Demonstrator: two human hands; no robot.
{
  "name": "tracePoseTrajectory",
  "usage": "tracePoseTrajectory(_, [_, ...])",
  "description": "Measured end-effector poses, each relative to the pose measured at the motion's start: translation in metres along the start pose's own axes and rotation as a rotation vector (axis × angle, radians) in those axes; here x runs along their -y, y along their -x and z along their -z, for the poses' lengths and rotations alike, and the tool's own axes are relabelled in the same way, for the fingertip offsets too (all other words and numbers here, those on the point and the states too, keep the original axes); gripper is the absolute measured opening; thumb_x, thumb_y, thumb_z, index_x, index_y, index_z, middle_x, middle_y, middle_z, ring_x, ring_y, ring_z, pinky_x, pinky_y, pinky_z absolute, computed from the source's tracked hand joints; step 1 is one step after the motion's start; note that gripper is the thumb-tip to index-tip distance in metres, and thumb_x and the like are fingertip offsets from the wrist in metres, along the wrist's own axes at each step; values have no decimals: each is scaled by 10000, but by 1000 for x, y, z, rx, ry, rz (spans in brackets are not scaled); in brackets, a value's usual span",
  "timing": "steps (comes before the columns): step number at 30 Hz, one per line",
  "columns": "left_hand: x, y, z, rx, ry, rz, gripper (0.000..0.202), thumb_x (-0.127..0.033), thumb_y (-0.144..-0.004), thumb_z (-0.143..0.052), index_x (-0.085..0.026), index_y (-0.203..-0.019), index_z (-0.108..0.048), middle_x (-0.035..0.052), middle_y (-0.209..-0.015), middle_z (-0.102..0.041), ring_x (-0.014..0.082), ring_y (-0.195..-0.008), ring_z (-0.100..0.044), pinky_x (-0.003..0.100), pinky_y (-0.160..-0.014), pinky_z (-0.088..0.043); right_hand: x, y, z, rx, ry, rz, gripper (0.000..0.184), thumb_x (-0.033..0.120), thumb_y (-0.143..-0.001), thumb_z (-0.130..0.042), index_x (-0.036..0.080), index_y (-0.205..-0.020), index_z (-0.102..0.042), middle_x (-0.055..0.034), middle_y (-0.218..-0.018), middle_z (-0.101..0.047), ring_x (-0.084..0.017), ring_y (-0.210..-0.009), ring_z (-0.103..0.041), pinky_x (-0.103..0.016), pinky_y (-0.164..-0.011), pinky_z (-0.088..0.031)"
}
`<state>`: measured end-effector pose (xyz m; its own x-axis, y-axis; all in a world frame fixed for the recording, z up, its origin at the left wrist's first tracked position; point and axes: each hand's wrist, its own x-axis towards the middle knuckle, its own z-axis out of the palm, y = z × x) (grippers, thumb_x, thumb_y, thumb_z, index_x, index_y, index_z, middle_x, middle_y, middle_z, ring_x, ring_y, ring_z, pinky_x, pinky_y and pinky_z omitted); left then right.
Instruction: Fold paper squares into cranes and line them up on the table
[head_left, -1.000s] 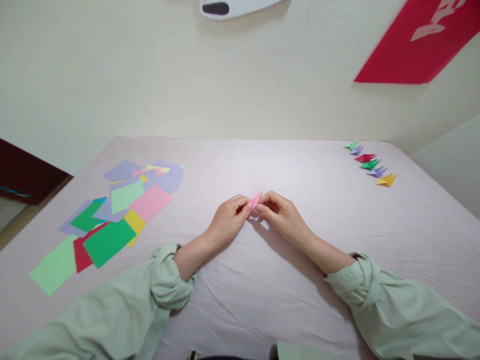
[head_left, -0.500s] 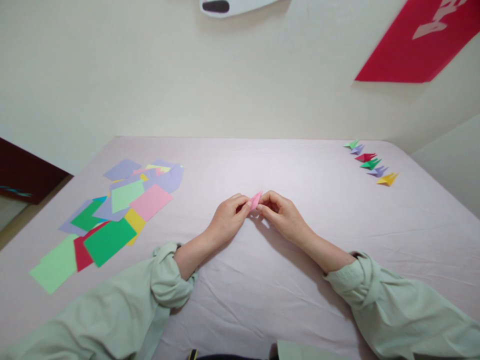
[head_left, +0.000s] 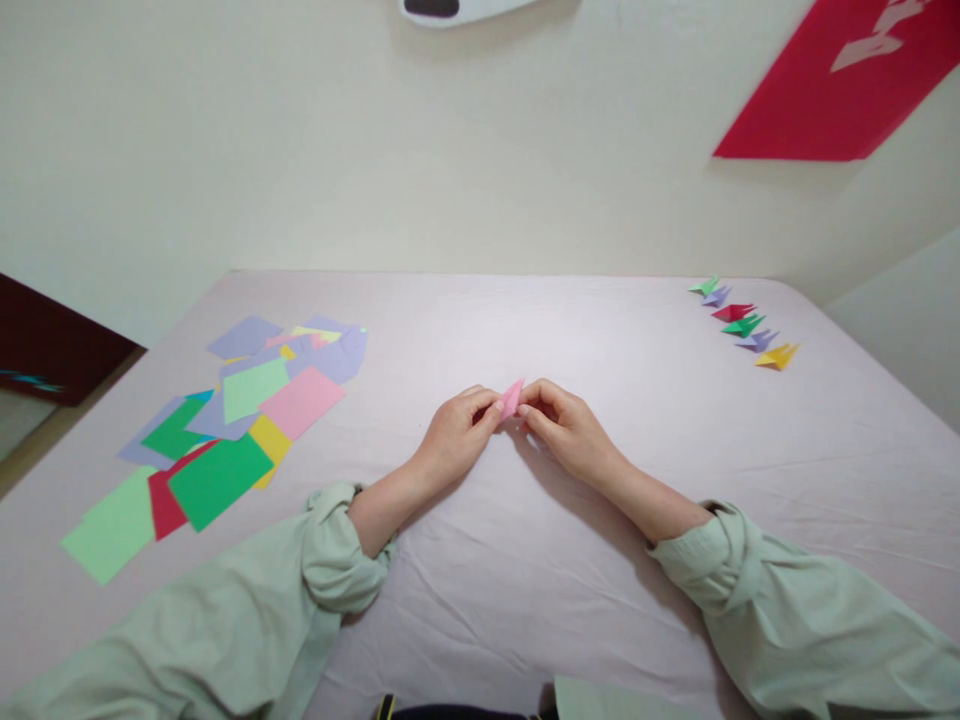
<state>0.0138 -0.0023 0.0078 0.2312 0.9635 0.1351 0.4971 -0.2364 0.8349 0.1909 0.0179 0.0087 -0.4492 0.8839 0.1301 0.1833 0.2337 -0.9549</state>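
Note:
Between my hands, above the middle of the table, is a small pink folded paper [head_left: 511,398] with a pointed upper tip. My left hand [head_left: 463,430] pinches its left side between thumb and fingers. My right hand [head_left: 568,428] is closed in a pinch at its right edge, the thumb and forefinger against the paper. The fingertips cover part of the folds. At the far right, several folded paper cranes stand in a slanting row, among them a yellow crane [head_left: 777,357], a green crane [head_left: 743,326] and a red crane [head_left: 733,313].
Loose coloured paper squares lie spread and overlapping on the left, with a green sheet [head_left: 221,483] and a pink sheet [head_left: 302,402] on top. A pale, wrinkled cloth covers the table [head_left: 480,600]. The wall [head_left: 480,160] rises behind its far edge.
Both hands stay on the pink folded paper with barely any finger movement. The whole view has shifted very slightly.

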Motion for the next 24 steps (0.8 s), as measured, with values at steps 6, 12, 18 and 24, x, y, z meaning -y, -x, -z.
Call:
tracePoseTrajectory(6, [-5,7,-4,32,-183,-83,266,-272,-974,-399,-192,-862,-626,40,-847,-604,178,-836,-563,287,-752,-424,0,0,-2,-55,37,-25,43,192,-842,-535,194,-819,-572,14,-752,-590,-139,-683,-543,-274,-651,-427])
tracePoseTrajectory(12, [-8,12,-8,41,-349,-149,141,-316,-924,-518,-193,-896,-580,45,-891,-589,205,-859,-540,318,-753,-419,1,2,-4,-95,97,-57,36,178,-823,-548,202,-796,-542,27,-719,-571,-130,-640,-519,-261,-596,-400])
tracePoseTrajectory(18, [-7,10,-7,41,-305,-126,158,-261,-953,-453,-196,-894,-585,42,-880,-588,194,-860,-543,308,-761,-419,3,3,-4,-59,103,-34,51,205,-856,-546,198,-806,-556,19,-720,-579,-130,-650,-526,-262,-612,-407])
tracePoseTrajectory(24, [-6,7,-6,1,-148,-46,249,-272,-969,-405,-193,-821,-588,32,-823,-592,174,-810,-546,284,-750,-421,1,3,-3,-56,87,-47,148,309,-899,-563,202,-802,-534,26,-679,-569,-125,-619,-532,-254,-592,-415])
